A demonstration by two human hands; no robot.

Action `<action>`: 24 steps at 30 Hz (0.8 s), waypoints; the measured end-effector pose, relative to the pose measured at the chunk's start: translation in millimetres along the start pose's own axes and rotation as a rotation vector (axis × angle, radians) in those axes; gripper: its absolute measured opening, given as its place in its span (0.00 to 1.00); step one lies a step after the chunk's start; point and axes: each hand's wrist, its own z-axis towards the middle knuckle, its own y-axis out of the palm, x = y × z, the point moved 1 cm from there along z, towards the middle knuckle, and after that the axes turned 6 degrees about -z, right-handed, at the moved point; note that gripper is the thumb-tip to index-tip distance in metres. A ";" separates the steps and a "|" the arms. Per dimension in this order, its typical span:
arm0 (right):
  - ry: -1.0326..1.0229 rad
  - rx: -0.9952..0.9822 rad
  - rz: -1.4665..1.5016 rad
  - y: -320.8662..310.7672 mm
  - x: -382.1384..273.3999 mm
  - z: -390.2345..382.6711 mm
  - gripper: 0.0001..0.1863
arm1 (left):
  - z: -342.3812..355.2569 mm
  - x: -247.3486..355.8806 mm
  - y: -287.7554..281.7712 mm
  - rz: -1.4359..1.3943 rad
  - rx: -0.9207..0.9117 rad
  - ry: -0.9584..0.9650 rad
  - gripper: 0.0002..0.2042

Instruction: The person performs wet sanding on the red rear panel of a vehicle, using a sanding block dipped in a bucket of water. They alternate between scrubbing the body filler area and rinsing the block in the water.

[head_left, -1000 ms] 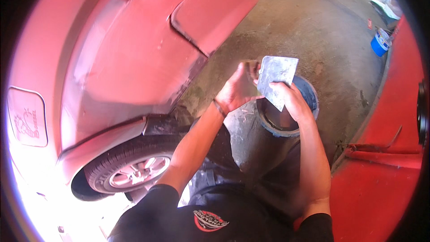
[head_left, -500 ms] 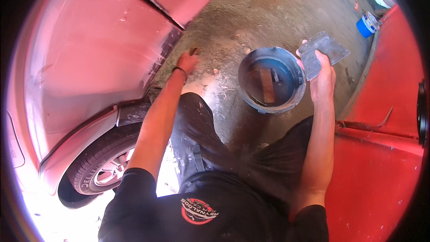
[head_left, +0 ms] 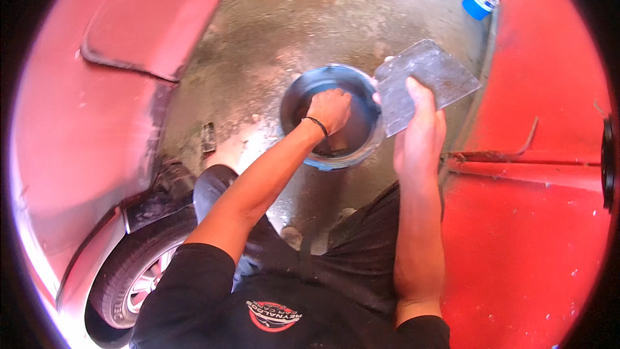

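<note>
My left hand (head_left: pixel 329 108), with a dark band at the wrist, reaches down inside a round blue-grey bucket (head_left: pixel 371 134) of dark liquid. Its fingers are curled and their tips are hidden, so what they hold cannot be made out. To the right of the bucket, my right hand (head_left: pixel 420 126) grips a thin, grey, smudged rectangular sheet (head_left: pixel 452 84), thumb on top and fingertips round the far edge. A small dark rectangular piece (head_left: pixel 208 137) lies on the floor left of the bucket.
A dull red vehicle body (head_left: pixel 84 136) with a wheel (head_left: pixel 139 271) flanks my left side. A brighter red panel (head_left: pixel 523 232) with a bent rod is close on my right. A blue and white container (head_left: pixel 479 1) stands at the back right on the stained concrete floor (head_left: pixel 271 19).
My left hand left the sheet, reached toward the floor and has moved right into the bucket. My right hand still holds the sheet. The view has shifted, showing the bucket's interior.
</note>
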 end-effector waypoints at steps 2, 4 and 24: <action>-0.011 0.038 -0.018 -3.9 -4.4 -9.1 0.20 | 12.3 8.6 45.1 0.203 0.044 0.016 0.14; -0.008 0.093 -0.017 -9.5 -7.8 -13.8 0.20 | 17.2 -4.2 93.5 0.180 -0.072 -0.083 0.16; 0.364 -0.294 0.099 21.8 37.8 40.9 0.19 | -92.6 -23.5 -117.5 -1.877 0.293 -0.075 0.22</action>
